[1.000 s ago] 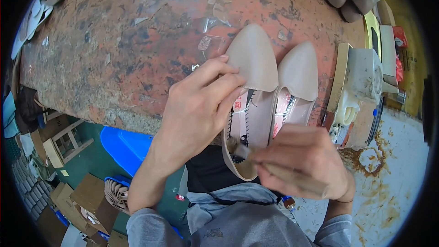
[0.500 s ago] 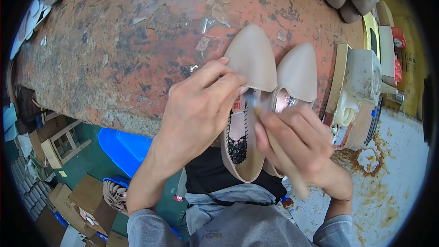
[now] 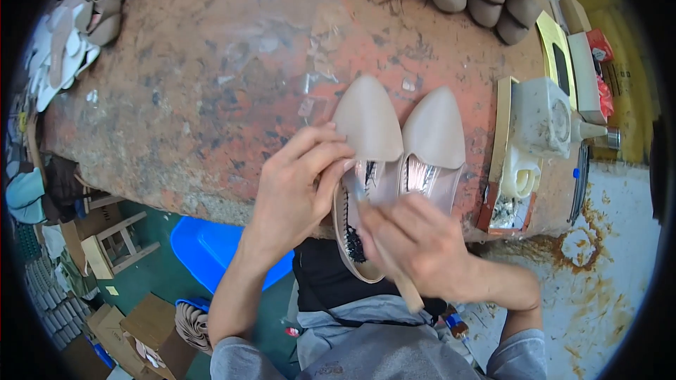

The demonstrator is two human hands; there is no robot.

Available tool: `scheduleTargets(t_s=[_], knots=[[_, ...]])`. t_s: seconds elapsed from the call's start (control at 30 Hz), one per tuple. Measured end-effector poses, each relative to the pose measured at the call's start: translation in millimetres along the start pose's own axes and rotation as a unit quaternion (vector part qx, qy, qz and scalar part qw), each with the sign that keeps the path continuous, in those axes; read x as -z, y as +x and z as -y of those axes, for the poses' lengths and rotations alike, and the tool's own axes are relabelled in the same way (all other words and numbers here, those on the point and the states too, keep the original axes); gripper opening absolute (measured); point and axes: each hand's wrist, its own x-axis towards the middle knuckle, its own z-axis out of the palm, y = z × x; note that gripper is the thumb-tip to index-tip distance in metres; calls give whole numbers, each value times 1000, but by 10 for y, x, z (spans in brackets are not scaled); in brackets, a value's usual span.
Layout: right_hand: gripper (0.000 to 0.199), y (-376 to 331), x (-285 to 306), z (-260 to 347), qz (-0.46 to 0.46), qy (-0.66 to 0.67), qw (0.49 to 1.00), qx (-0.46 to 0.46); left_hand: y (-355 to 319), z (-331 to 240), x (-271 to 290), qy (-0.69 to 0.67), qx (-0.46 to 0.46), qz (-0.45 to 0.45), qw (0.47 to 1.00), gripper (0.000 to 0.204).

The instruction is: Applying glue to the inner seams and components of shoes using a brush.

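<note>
Two beige pointed flat shoes lie side by side, toes away from me: a left shoe (image 3: 368, 123) and a right shoe (image 3: 434, 130). Their heel ends reach the table's near edge. My left hand (image 3: 289, 186) grips the left shoe at the side of its toe upper, fingertips on the upper and thumb by the opening. My right hand (image 3: 415, 246) is closed around a wooden-handled brush (image 3: 403, 287). The brush's blurred tip is inside the left shoe, just below the upper's edge. Black stitching and a black patch show on the shoe's inner sole. My right hand partly covers the right shoe.
More beige shoes (image 3: 486, 0) are piled at the worn table's (image 3: 211, 98) far edge. White sole-shaped pieces (image 3: 67, 56) lie far left. A pale machine-like block (image 3: 541, 116) stands at right. Below left are a blue basin (image 3: 211, 246), a wooden stool (image 3: 120, 243) and cardboard boxes (image 3: 151, 324).
The view has shifted, showing more of the table's far edge. Both shoes now sit lower in the picture. The brush tip has moved left inside the left shoe; both grips are kept.
</note>
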Motion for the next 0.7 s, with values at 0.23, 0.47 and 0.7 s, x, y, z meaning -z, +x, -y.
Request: scheduleTargets(t_s=[0.23, 0.47, 0.7], knots=[[16, -627, 917, -86, -260, -36, 955, -136, -801, -636, -251, 172, 10, -50, 984, 53], [26, -857, 1025, -399, -400, 57, 883, -238, -848, -328, -710, 224, -288, -35, 931, 42], [28, -1288, 1151, -576, -414, 50, 884, -210, 28, -317, 1399, 473, -354, -191, 784, 35]])
